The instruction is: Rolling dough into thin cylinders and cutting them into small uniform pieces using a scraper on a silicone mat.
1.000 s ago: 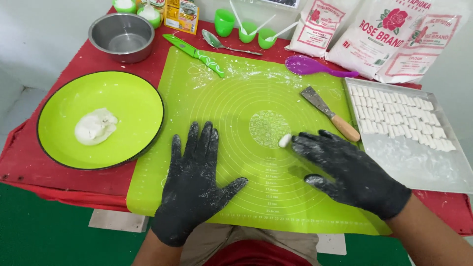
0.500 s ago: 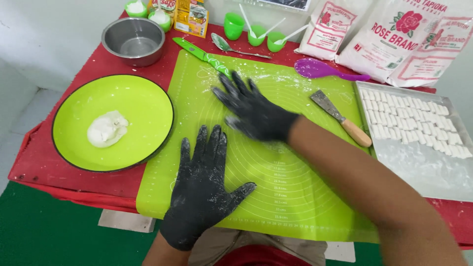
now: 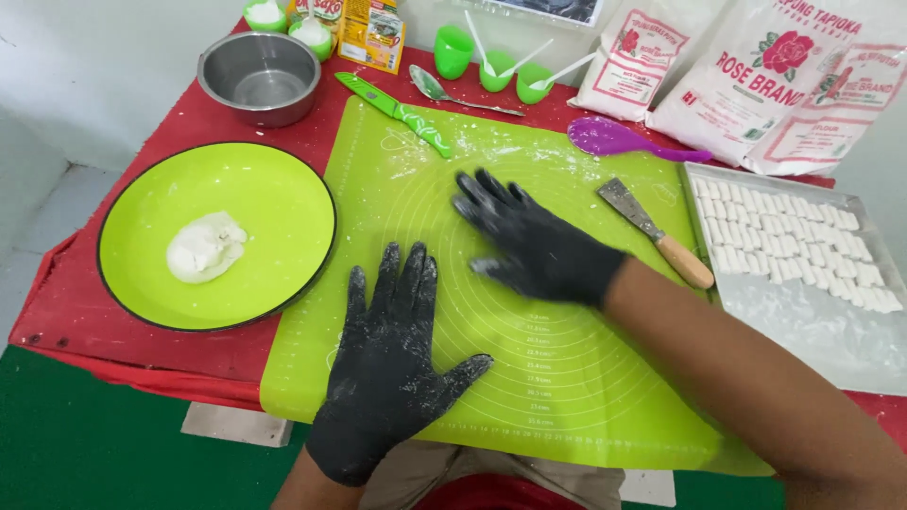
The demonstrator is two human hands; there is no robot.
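- L hand [image 3: 392,364], black glove, floury: flat on the green mat [image 3: 567,397], lower centre of frame, fingers spread, palm down. Holds nothing; seems to pin the mat.
- R hand [image 3: 539,241], black glove: stretched across mat centre, fingers spread, palm down, low over or on the surface; slightly blurred, so contact can't be told. Nothing pinched.
- Flour dusting on the mat lies mostly in the upper part, beyond R fingertips.
- Dough lump [image 3: 205,247]: on the green plate [image 3: 283,179], left of frame, well apart from both hands.
- Scraper [image 3: 655,233], wood handle: on the mat, just right of R hand, not touched.
- Tray [image 3: 803,321] at right edge of frame: rows of small white cut pieces in its upper half.
- Upper frame: steel bowl [image 3: 259,76], green knife [image 3: 395,113], purple spoon [image 3: 628,142], flour bags [image 3: 756,76].
- Doing this well, my judgement: keep R palm flat, light pressure, spread flour evenly; keep L weight steady so the mat doesn't creep; keep clear of the scraper blade.
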